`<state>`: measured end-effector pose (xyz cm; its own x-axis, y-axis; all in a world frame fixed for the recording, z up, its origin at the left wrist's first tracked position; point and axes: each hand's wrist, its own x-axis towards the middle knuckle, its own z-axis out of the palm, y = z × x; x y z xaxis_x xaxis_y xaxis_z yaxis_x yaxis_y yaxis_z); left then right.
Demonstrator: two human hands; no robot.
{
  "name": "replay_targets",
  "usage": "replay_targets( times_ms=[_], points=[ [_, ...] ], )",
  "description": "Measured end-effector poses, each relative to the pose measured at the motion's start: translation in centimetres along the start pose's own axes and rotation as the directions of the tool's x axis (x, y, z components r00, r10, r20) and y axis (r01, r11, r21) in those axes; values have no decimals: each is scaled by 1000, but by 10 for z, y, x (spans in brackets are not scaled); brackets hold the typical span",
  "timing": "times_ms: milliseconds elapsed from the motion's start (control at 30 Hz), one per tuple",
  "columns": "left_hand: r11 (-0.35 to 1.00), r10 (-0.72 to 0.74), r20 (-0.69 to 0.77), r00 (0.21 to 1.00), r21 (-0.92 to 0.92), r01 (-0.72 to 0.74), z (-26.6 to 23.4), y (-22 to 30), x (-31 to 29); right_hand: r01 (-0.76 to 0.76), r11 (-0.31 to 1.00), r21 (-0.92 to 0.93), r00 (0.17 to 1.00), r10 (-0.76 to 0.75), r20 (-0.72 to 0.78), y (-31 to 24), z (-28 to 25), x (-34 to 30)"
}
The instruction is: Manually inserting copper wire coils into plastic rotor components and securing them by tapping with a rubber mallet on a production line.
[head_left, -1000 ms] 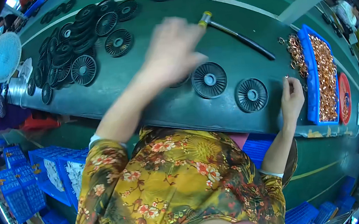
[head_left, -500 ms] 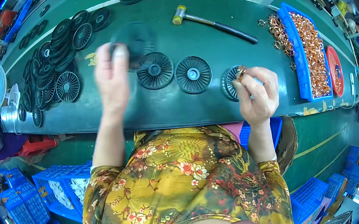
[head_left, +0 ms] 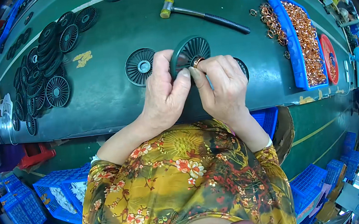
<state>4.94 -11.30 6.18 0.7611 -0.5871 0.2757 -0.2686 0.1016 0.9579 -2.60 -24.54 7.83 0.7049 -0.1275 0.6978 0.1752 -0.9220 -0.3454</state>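
Now holding a dark ribbed wheel with a coppery ring at its hub

Gripping the wheel by its rim in the left hand, thumb in front, other fingers partly hidden; tilted up on edge, just ahead of both thumbs. Pinching the ring between thumb and fingertips of the right hand, close by the hub; hard to tell whether seated or only touching.

Likely light and stiff, judging by the look of moulded plastic, with a smooth, perhaps slippery rim and thin ribs possibly easy to snap. Best taken by the outer rim, sparing the ribs. Expect small, hard, slick metal in the ring: pinch across its outside.

Note also a flat-lying wheel just left of the left fingers, part of a third wheel beside the right knuckles, a hammer farther ahead, and a blue tray well to the right.

Compared with half a second ago, brought together: then apart, with the left hand blurred beside a wheel well to the left and the ring pinched off to the right.
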Motion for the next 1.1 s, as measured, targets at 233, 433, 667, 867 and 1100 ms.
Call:
replay_targets(
  times_ms=[233, 433, 667, 867, 1100],
  points=[
    [994, -88, 41, 995, -62, 91, 1, -4, 1, -122, 985, 124, 982, 138, -130, 3, 12, -8],
    [765, -233, 368, 900, -502, 404, -14, 15, 6, 126, 992, 17, 992, -126, 29, 15, -19, -10],
    [873, -181, 277, 944, -396, 284, -3, 11, -2, -81, 870, 487, 990, 15, 139, 28, -24, -10],
    [994, 107, 212, 971, 6, -111, -4, -5, -8, -359, 695, 622, 932, 228, 283, 29, -17, -20],
    [919, 283, 121, 951, 250, -305, -12, -9, -10, -306, 835, 456, 933, 168, 318, 38, -18, -7]
  ],
)
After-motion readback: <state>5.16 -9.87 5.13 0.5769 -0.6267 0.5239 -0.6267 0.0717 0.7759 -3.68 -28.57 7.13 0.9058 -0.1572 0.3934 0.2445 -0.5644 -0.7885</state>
